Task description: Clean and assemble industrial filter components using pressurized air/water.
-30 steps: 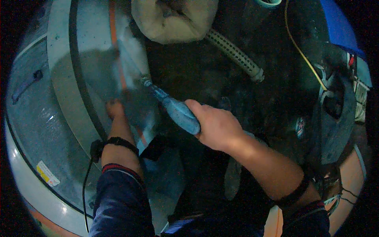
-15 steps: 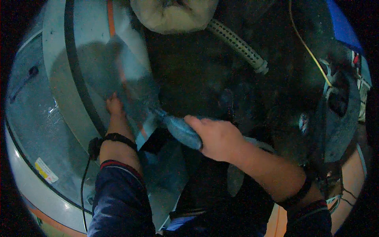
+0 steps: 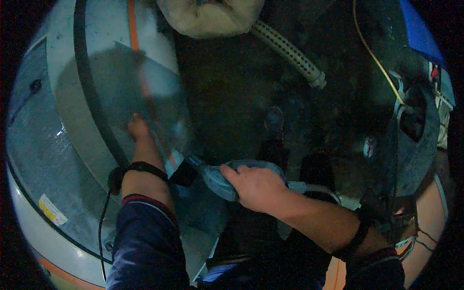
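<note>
The right hand (image 3: 261, 188) is closed around a blue-grey hand tool (image 3: 220, 181), its thumb lying along the top; the tool's thin front end points forward and left, toward the left forearm. The left hand (image 3: 138, 126) is farther forward, against or just over a pale curved panel (image 3: 67, 104) with an orange stripe (image 3: 133, 29); its fingers are too dim to tell whether they are open or curled.

Compared with a second ago, the right hand and tool have come back toward the body, so the tool's front end is now level with the left wrist instead of ahead of the left hand. The left hand has hardly moved.

A grey hose (image 3: 314, 187) shows just behind the right hand; the hand covers any join with the tool. A black block (image 3: 183, 174) sits between the tool's front end and the left wrist, its kind unclear. Ahead of both hands, a beige bag (image 3: 208, 19) is cut off by the upper edge, with a perforated tube (image 3: 290, 53) beside it. Well right of the right hand, a dark grey container (image 3: 418, 164) is murky in shadow.
</note>
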A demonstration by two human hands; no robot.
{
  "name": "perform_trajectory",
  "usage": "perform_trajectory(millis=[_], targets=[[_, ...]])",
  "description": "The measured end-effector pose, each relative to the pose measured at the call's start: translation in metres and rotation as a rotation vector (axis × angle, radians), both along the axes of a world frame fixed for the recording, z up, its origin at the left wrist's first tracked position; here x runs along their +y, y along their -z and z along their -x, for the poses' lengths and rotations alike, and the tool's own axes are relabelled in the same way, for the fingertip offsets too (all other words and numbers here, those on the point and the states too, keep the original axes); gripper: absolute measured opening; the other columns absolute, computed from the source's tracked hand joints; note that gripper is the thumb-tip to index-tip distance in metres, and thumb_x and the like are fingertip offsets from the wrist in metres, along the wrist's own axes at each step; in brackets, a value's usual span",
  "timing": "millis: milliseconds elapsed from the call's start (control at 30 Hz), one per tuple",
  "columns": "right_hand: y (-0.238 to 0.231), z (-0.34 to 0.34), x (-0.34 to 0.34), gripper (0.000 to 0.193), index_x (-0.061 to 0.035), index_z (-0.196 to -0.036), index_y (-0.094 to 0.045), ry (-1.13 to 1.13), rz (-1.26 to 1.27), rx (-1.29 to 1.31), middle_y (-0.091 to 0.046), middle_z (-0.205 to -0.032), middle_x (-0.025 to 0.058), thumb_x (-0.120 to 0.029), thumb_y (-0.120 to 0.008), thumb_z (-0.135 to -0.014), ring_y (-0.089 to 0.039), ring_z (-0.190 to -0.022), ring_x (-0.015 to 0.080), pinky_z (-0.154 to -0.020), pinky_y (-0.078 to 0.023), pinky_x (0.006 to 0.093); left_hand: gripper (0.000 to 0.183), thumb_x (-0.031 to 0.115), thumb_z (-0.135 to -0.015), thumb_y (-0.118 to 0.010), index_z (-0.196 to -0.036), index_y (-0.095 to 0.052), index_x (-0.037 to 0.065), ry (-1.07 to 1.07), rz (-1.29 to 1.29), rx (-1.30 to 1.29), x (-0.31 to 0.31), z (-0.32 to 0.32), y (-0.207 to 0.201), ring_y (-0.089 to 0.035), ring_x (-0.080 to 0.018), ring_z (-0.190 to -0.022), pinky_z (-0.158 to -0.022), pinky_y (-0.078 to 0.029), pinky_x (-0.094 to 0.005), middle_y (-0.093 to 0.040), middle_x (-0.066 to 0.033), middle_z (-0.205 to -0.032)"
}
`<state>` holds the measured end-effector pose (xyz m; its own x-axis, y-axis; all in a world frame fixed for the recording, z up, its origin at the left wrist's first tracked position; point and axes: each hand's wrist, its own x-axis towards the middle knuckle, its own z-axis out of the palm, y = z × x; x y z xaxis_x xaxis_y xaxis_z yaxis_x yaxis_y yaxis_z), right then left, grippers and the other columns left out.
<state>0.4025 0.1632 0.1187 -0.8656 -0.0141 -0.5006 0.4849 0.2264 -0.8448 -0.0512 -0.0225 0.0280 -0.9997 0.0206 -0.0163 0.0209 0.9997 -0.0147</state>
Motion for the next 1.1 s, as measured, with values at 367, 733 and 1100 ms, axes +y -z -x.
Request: perform_trajectory(millis=[367, 733, 1100], targets=[[0.018, 0.011, 0.012, 0.067, -0.0106, -0.146, -0.045, 0.054, -0.033, -0.052, -0.068, -0.108, 0.0227, -0.009, -0.068, -0.082, -0.071, -0.093, 0.0405, -0.076, -0.058, 0.0512, 0.038, 0.035, -0.1, -0.059, -0.12, -0.066, 0.003, -0.313, -0.708, -0.096, 0.054, -0.023, -0.026, -0.062, -0.0263, -0.095, -0.074, -0.05, -0.0408, -0.067, -0.0134, -0.112], [0.02, 0.017, 0.017, 0.067, -0.0094, -0.146, -0.044, 0.053, -0.086, -0.022, -0.067, -0.106, 0.0222, -0.01, -0.066, -0.083, -0.071, -0.089, 0.0402, -0.076, -0.058, 0.0508, 0.031, 0.027, -0.1, -0.057, -0.121, -0.066, 0.006, -0.124, -0.594, 0.047, 0.048, -0.023, -0.03, -0.066, -0.0259, -0.091, -0.075, -0.052, -0.0382, -0.072, -0.0114, -0.106], [0.037, 0.024, 0.03, 0.062, -0.0099, -0.145, -0.045, 0.137, -0.133, -0.06, -0.068, -0.106, 0.0219, -0.01, -0.064, -0.086, -0.071, -0.091, 0.0404, -0.076, -0.058, 0.0516, 0.038, 0.033, -0.1, -0.056, -0.127, -0.067, 0.009, 0.092, -0.148, 0.174, 0.007, 0.007, -0.04, -0.068, -0.0333, -0.108, -0.092, -0.052, -0.0489, -0.071, -0.0141, -0.122]])
